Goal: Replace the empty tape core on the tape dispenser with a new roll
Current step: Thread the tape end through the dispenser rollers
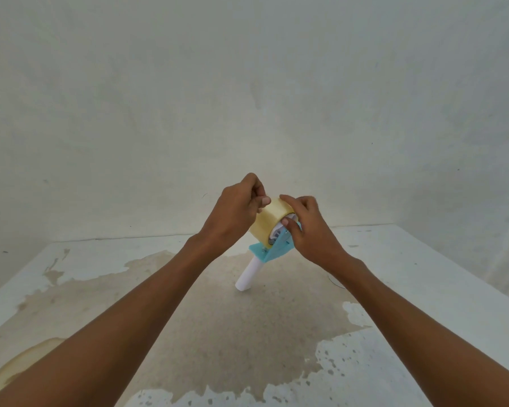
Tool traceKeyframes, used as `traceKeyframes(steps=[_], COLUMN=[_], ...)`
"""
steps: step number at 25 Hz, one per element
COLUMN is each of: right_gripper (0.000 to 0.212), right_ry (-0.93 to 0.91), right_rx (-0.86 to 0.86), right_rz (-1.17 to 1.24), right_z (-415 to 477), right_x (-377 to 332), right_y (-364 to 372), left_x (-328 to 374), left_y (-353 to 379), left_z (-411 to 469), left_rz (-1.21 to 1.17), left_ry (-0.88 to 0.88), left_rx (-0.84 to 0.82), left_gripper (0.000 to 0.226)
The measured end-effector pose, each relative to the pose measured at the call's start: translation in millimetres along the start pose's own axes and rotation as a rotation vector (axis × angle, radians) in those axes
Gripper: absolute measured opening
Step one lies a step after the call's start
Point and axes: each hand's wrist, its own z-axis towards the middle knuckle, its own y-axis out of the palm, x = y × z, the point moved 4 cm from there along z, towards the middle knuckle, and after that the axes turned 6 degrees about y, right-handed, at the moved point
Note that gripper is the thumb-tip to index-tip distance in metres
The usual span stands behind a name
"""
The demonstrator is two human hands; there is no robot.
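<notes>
Above bench [423, 274], mid-air: roll [269, 221] sits on dispenser [276, 251], white handle pointing down. Left hand [235, 212] pinches roll's rim; right hand [309, 227] clamps dispenser and roll side. Step: seating roll, likely finding tape end. Next: thread end toward cutter.

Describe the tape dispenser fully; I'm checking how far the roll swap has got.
The tape dispenser has a light-blue frame that looks like plastic and a white cylindrical handle slanting down to the left, its end at or near the worn tabletop. A full yellowish tape roll sits on its hub, a pale core showing. The right hand grips the frame and roll side; the left hand pinches at the roll's top edge. Any cutter blade is hidden.
</notes>
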Motion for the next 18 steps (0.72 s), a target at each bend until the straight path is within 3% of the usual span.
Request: traceKeyframes(steps=[2,5,6,9,11,15,18], right_gripper=[0.060,0.103,0.110,0.104,0.100,0.073,0.071], right_ry=[-0.027,-0.045,-0.043,-0.004,0.043,0.020,0.029], right_rx=[-0.014,-0.117,-0.109,-0.145,-0.282,-0.494,-0.514], right_rz=[0.052,-0.069,-0.095,0.008,0.125,0.270,0.284], right_z=[-11,-18,-15,-2,4,-1,-14], right_x=[-5,-13,-17,-26,-26,-29,-29], right_y=[6,23,25,23,23,39,54], left_x=[-2,3,4,2,3,0,-16], left_y=[-2,-7,-8,-13,-21,-30,-30], left_z=[2,4,4,0,0,-5,-16], left_rz=[-0.007,0.026,0.029,-0.007,-0.026,0.023,0.043], left_ry=[-0.001,0.043,0.047,0.017,0.029,0.045,-0.028], left_rx=[0.037,0.021,0.007,0.008,0.022,-0.080,-0.108], left_gripper=[0.007,0.009,0.010,0.009,0.008,0.007,0.008])
